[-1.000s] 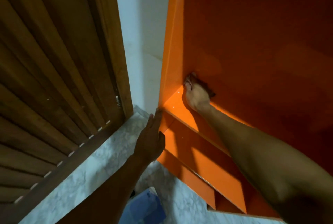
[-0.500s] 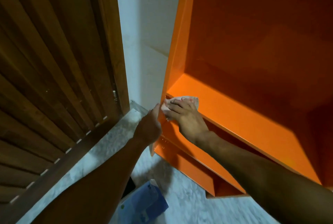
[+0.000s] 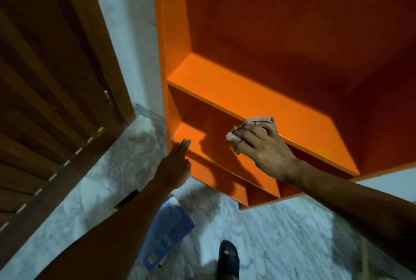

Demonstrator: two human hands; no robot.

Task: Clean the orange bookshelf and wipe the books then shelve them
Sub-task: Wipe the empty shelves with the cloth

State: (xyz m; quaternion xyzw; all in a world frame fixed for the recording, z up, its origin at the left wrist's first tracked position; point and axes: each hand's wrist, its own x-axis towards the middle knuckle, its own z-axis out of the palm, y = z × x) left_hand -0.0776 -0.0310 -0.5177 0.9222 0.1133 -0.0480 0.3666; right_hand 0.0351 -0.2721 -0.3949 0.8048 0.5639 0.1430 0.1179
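Empty orange bookshelf [image 3: 225, 90], blue book [image 3: 166, 232] below
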